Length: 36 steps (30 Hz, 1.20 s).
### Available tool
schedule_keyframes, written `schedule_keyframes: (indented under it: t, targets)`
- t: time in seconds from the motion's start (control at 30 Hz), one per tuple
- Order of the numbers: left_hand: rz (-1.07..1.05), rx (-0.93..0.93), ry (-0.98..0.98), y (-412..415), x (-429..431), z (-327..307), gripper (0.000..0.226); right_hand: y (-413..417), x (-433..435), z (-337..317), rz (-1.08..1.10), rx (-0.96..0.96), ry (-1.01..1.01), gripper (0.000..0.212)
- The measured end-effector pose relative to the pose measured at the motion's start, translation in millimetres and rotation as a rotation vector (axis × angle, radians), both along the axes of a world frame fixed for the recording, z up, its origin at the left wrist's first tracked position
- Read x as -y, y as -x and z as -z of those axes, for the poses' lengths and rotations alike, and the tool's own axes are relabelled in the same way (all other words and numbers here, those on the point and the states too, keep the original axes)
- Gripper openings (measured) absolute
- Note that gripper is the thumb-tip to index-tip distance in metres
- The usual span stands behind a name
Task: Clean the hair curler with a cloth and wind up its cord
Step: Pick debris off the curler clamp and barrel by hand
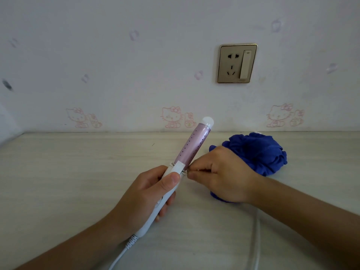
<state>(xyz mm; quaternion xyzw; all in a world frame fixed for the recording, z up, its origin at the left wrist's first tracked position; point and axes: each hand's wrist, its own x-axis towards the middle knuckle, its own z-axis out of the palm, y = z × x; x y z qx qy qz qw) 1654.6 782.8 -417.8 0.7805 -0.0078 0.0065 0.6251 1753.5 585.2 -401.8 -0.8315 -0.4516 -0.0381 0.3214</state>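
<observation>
— Where's the hair curler (191,147)?

— My left hand (153,190) clasps its white handle above the desk (78,172); barrel tilts toward the back edge.

— Your right hand (224,176)?

— Fingertips pinched together at the clip's hinge. Cloth (259,151) lies crumpled behind it; cord (124,252) trails toward the front edge.

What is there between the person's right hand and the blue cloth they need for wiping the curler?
Nothing visible. The blue cloth lies on the table right behind the right hand, whose fingertips pinch at the curler.
</observation>
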Motion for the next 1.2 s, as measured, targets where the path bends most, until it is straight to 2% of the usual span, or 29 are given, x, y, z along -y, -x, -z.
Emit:
schedule_keyframes:
  t: [0.3, 0.4, 0.53, 0.63, 0.8, 0.93, 1.0, 1.07, 1.2]
  targets:
    - [-0.014, -0.022, 0.002, -2, -2, 1, 0.047, -32, 15, -9, 0.361, -0.091, -0.369, 0.031]
    - [-0.018, -0.02, 0.005, -1, -2, 1, 0.049, -27, 14, -12, 0.311, -0.059, -0.316, 0.032]
    - [-0.02, -0.014, 0.015, -1, -1, 0, 0.045, -2, 1, -4, 0.114, 0.023, -0.078, 0.038]
    - [-0.014, -0.009, 0.014, -1, -2, 1, 0.044, 9, -4, 1, 0.04, 0.063, 0.01, 0.042]
    - [-0.015, -0.011, 0.022, -1, -1, 0, 0.047, 1, -1, -2, 0.135, 0.031, -0.086, 0.041]
    - [-0.018, -0.016, 0.03, -1, -1, 0, 0.056, -21, 9, -9, 0.33, -0.091, -0.311, 0.035]
    - [-0.025, -0.016, 0.04, -1, -1, 0, 0.059, -31, 17, -14, 0.378, -0.091, -0.362, 0.031]
    - [-0.027, -0.017, 0.038, -1, -2, 0, 0.058, -27, 15, -14, 0.351, -0.054, -0.333, 0.031]
    - [-0.026, -0.01, 0.036, -1, -2, 1, 0.052, 1, -1, -3, 0.142, 0.039, -0.133, 0.036]
